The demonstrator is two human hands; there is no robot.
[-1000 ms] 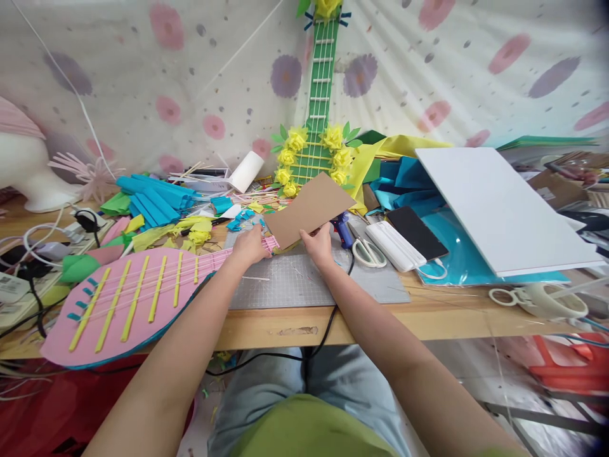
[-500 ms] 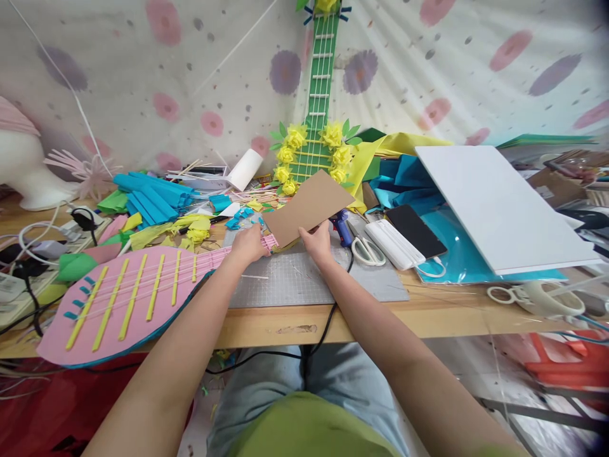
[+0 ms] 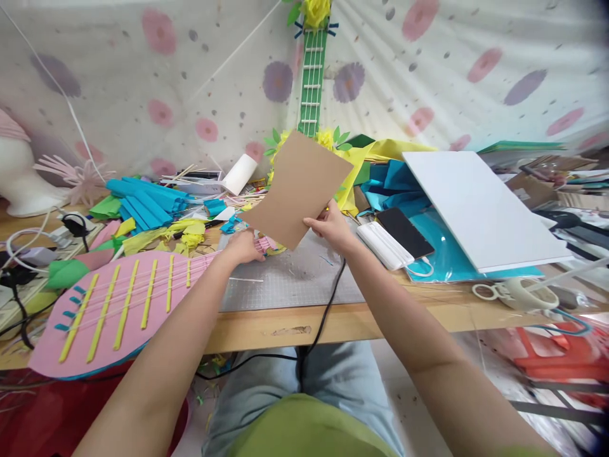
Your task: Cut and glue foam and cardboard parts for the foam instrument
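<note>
My right hand (image 3: 333,230) pinches the lower edge of a brown cardboard sheet (image 3: 297,187) and holds it tilted up above the grey cutting mat (image 3: 295,279). My left hand (image 3: 243,247) is closed on the thin neck of a pink paper guitar (image 3: 128,304), whose body with yellow strips lies on the wooden table (image 3: 361,314) to the left. Behind the cardboard a green paper guitar (image 3: 311,76) with yellow flowers leans against the spotted cloth.
Blue and yellow paper scraps (image 3: 152,209) pile up at the left back. A white board (image 3: 480,206), a black phone (image 3: 404,231) and a white case (image 3: 383,244) lie at the right. Cables and a power strip (image 3: 28,254) crowd the far left. A black cord (image 3: 328,304) hangs over the table's front edge.
My right hand has lifted the cardboard sheet up off the mat and tilted it upright, hiding the flowers. My left hand stays on the pink guitar's neck. The view shifted slightly right.
</note>
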